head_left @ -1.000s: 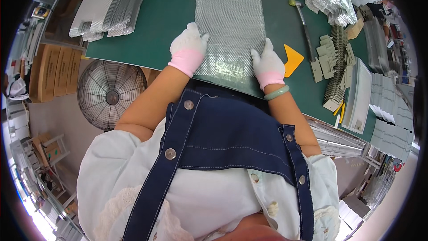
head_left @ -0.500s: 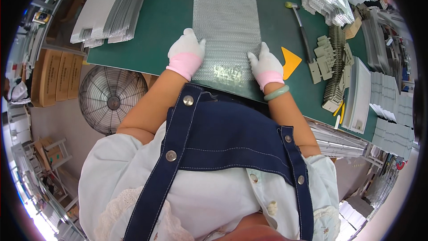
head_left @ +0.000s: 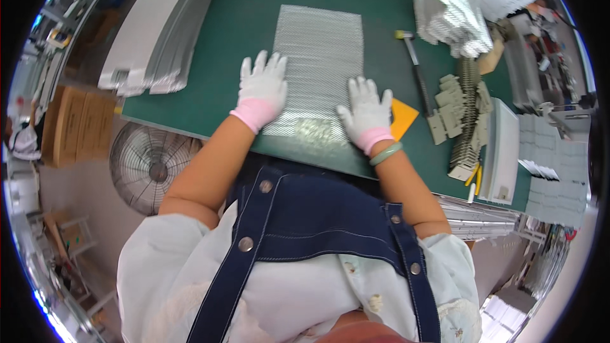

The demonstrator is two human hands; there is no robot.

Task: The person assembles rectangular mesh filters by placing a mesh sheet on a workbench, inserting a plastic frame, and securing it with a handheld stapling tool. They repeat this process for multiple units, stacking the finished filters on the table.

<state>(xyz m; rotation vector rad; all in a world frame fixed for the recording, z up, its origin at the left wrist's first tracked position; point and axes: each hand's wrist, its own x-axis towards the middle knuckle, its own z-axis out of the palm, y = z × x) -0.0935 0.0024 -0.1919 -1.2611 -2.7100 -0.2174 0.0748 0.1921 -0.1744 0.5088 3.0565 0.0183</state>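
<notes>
A rectangular silvery sheet with a fine mesh-like texture [head_left: 321, 57] lies flat on the green table [head_left: 235, 32] in front of me. My left hand [head_left: 262, 86], in a white glove with a pink cuff, rests on its left edge with the fingers stretched out. Over its lower right edge lies my right hand [head_left: 367, 109], gloved alike, palm down, fingers spread and thumb pointing inward. Neither hand grips anything. Beside my right hand, partly covered by it, is a yellow-orange flat piece [head_left: 403, 118].
A hammer [head_left: 416, 73] lies to the right, next to grey-green blocky parts [head_left: 451, 108]. Stacked silvery sheets [head_left: 445, 6] stand at the far right, more panels [head_left: 159, 25] at the far left. A yellow-handled tool [head_left: 476, 178] lies near the right front. A floor fan [head_left: 155, 168] stands left below.
My hands have gone from closed at the sheet's side edges to flat with fingers spread on it. The right hand now covers part of the yellow-orange piece. The view has shifted.
</notes>
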